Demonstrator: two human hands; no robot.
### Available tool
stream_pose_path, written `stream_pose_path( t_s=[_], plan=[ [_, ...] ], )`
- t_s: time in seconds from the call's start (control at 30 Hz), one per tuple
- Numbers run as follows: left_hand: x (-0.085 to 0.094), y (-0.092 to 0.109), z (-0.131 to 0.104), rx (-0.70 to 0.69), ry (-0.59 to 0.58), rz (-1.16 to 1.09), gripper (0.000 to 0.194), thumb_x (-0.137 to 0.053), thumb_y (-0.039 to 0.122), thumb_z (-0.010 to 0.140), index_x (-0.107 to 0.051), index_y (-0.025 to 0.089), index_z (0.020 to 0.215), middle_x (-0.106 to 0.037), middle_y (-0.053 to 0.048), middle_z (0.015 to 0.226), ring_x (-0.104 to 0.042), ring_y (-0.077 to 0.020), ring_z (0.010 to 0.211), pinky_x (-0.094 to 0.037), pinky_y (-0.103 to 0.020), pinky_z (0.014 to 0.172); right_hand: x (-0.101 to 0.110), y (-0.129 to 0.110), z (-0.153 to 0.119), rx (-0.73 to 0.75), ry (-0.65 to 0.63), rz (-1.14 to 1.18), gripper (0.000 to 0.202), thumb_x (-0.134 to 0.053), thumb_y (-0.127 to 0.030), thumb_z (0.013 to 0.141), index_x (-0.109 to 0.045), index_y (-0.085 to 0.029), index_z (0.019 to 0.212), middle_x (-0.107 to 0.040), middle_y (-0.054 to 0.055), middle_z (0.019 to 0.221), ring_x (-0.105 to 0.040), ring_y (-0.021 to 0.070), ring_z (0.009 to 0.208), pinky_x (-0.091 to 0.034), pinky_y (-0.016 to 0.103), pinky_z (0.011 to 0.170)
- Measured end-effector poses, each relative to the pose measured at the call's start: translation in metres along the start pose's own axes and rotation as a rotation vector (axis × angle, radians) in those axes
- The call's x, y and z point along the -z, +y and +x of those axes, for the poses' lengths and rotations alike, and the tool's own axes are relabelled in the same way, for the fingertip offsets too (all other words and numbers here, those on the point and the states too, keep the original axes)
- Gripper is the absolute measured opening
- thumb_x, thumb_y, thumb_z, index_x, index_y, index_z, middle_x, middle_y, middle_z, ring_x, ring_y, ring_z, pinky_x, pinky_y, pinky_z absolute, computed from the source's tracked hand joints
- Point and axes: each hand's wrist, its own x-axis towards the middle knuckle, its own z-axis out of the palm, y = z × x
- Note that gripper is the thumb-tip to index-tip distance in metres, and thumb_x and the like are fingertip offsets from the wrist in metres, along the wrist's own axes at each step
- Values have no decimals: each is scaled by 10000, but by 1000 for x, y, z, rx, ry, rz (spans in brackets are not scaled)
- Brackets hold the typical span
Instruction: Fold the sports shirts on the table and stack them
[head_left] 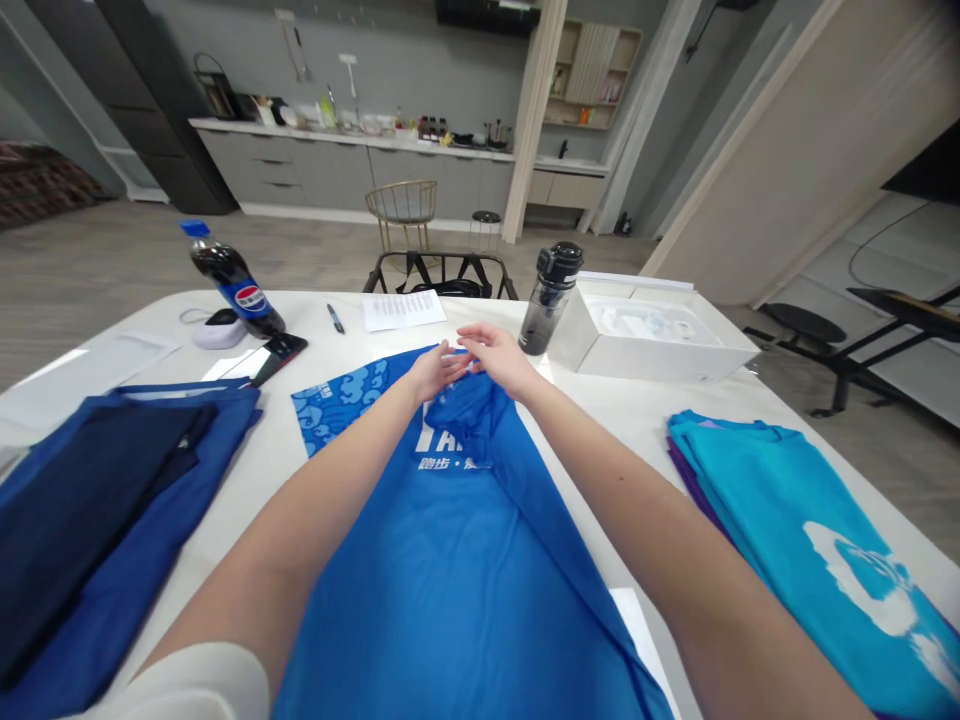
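- Head view: gray cabinets (322, 170) line the room's far wall, and a wire chair (405, 205) stands before them on the wood-look floor.
- White bench (622, 440) spreads across the foreground, carrying clothes and loose items.
- Blue shirt (442, 570) lies along the middle of the bench, beneath both arms; its patterned left part fans out, while cloth on the right is folded in and bunched over the white print.
- Both arms stretch forward, nearly straight, and converge at the shirt's far end. Left hand (439, 371) has its fingers loosely extended toward the right hand (497, 355), whose fingers point left, half spread. Their fingertips meet or overlap; I cannot tell whether either pinches cloth.
- Dark blue clothes (97, 500) lie stacked at left, turquoise shirt (810, 530) at right.
- White box (652, 350) sits open beyond the right arm, just beside a tumbler (550, 300).
- Cola bottle (240, 290) stands far left, near a phone (279, 357).
- Printed sheet (405, 311) and pen (335, 319) lie beyond the shirt.
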Motion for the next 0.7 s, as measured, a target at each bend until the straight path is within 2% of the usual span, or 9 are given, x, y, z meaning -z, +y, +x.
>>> stream_pose_path(
  t_s=[0.07, 0.13, 0.17, 0.27, 0.33, 0.4, 0.5, 0.6, 0.7],
  plan=[
    [26, -8, -17, 99, -59, -49, 479, -522, 627, 938, -576, 178, 1095, -723, -159, 1062, -717, -252, 930, -570, -363, 807, 5, 31, 16, 11, 146, -300, 280, -521, -174, 895, -711, -176, 1102, -714, 91, 1100, -679, 209, 956, -570, 388, 891],
    [40, -15, -36, 64, -18, 238, 539, -580, 673, 883, -591, 190, 1121, -726, -157, 1108, -710, -280, 986, -550, -380, 855, 16, 60, 25, 37, 127, -586, 416, -491, -110, 856, -718, -185, 1196, -668, 123, 1255, -595, 275, 1206, -494, 458, 1047],
    [42, -18, -46, 12, 24, 432, 543, -598, 670, 872, -599, 194, 1134, -728, -152, 1115, -701, -296, 1022, -533, -390, 885, 21, 72, 27, 17, 88, -694, 494, -487, -103, 848, -693, -219, 1281, -621, 123, 1353, -543, 301, 1280, -465, 495, 1076],
    [33, -23, -70, -151, 113, 936, 516, -597, 637, 886, -622, 185, 1134, -728, -154, 1123, -663, -342, 1109, -481, -447, 963, 27, 93, 32, -27, -8, -931, 643, -457, -126, 883, -539, -343, 1482, -445, 97, 1558, -411, 366, 1397, -423, 610, 1072],
    [22, -27, -82, -216, 128, 1119, 464, -593, 596, 905, -641, 173, 1090, -716, -164, 1148, -648, -355, 1124, -467, -475, 973, 24, 98, 36, -20, -30, -1030, 632, -430, -161, 927, -484, -385, 1516, -390, 84, 1597, -383, 379, 1405, -414, 643, 1055],
    [12, -31, -92, -255, 134, 1216, 350, -589, 501, 932, -650, 176, 1046, -703, -158, 1173, -637, -341, 1135, -465, -464, 970, 20, 99, 43, -11, -33, -1087, 527, -435, -240, 972, -533, -377, 1471, -411, 91, 1573, -403, 378, 1373, -423, 629, 1042],
    [4, -33, -103, -290, 158, 1219, 193, -501, 317, 984, -638, 184, 1013, -706, -136, 1136, -646, -299, 1115, -464, -421, 954, 21, 100, 52, 11, -7, -1099, 365, -499, -341, 977, -646, -302, 1308, -503, 120, 1453, -467, 353, 1282, -472, 536, 1000],
    [4, -24, -111, -289, 200, 1053, 206, -411, 258, 1020, -594, 195, 1089, -723, -111, 1020, -687, -266, 984, -473, -383, 899, 27, 100, 55, 62, 85, -1051, 288, -495, -237, 948, -676, -223, 1172, -580, 136, 1295, -536, 300, 1170, -496, 417, 953],
    [10, -6, -107, -336, 246, 789, 192, -421, 279, 1031, -567, 227, 1143, -719, -88, 971, -693, -261, 911, -470, -355, 848, 35, 100, 56, 65, 194, -1022, 284, -438, -166, 936, -698, -200, 1046, -621, 141, 1187, -574, 288, 1105, -500, 382, 902]
  ],
)
